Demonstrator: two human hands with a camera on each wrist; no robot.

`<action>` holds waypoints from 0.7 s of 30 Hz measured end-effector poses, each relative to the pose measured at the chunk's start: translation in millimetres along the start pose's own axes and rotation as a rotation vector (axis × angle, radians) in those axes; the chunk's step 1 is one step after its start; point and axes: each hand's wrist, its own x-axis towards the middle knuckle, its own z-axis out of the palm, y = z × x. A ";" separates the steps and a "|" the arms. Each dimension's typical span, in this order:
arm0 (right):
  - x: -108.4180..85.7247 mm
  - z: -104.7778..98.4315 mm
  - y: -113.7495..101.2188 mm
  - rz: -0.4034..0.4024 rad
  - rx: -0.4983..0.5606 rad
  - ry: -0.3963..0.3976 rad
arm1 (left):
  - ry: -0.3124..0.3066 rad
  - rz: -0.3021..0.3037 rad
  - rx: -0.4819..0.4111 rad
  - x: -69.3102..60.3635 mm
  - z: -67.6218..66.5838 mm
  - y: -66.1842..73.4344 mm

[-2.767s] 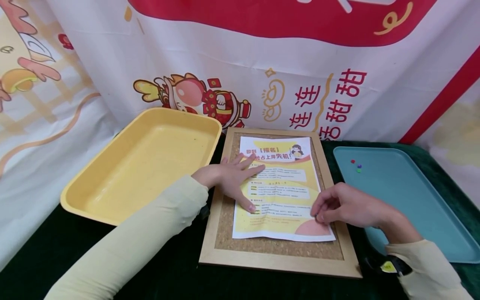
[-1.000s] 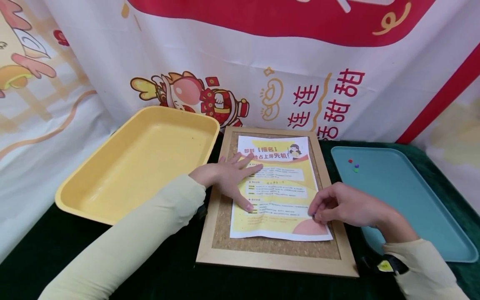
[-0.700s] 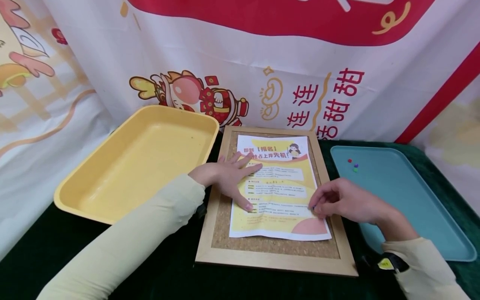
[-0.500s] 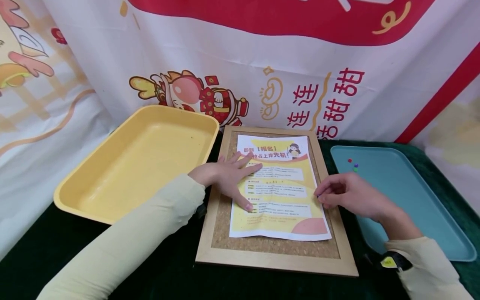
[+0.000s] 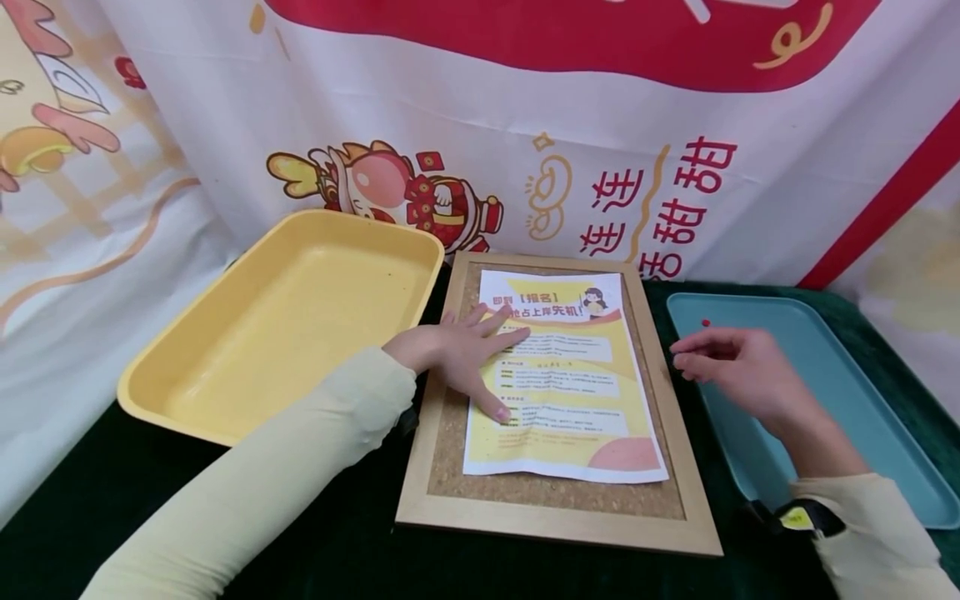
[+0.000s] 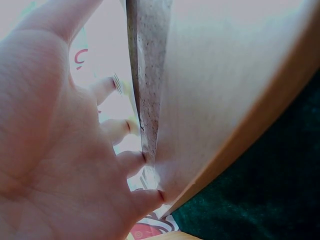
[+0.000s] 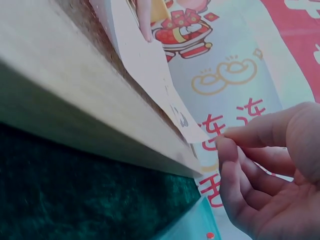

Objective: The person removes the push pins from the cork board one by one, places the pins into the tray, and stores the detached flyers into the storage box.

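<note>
A printed yellow-and-white paper sheet (image 5: 558, 450) lies on a wood-framed cork board (image 5: 555, 498). My left hand (image 5: 468, 358) rests spread on the sheet's left side, fingers extended; the left wrist view shows the palm (image 6: 55, 145) over the board's edge. To the right, my right hand (image 5: 746, 375) is raised over the gap between the board and the blue tray (image 5: 832, 417). Thumb and index fingertip pinch what looks like a tiny dark push pin (image 5: 673, 355), mostly hidden by the fingers. A red push pin (image 5: 706, 322) lies in the tray behind that hand.
A yellow tray (image 5: 285, 325) stands to the left of the board. Dark green cloth (image 5: 555, 575) covers the table. Behind everything hangs a printed white-and-red backdrop (image 5: 480, 108).
My right hand has lifted off the sheet's lower right part and moved right and away, toward the blue tray, fingertips still pinched. It now covers the green and purple pins. The left hand stays put.
</note>
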 end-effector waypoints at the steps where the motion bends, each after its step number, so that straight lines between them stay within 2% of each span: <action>1: 1.0 -1.0 1.3 0.013 0.004 0.011 | -0.001 -0.001 0.000 0.2 0.1 -0.2; 6: 3.7 -6.0 7.0 0.047 0.023 0.055 | -0.002 0.000 0.003 0.2 0.5 -0.1; 13: 4.1 -13.0 14.8 0.035 0.037 0.126 | 0.005 0.005 0.020 1.0 -0.6 2.2; 21: 8.0 -18.3 20.2 0.060 0.058 0.156 | 0.003 0.000 0.016 0.2 -0.7 0.9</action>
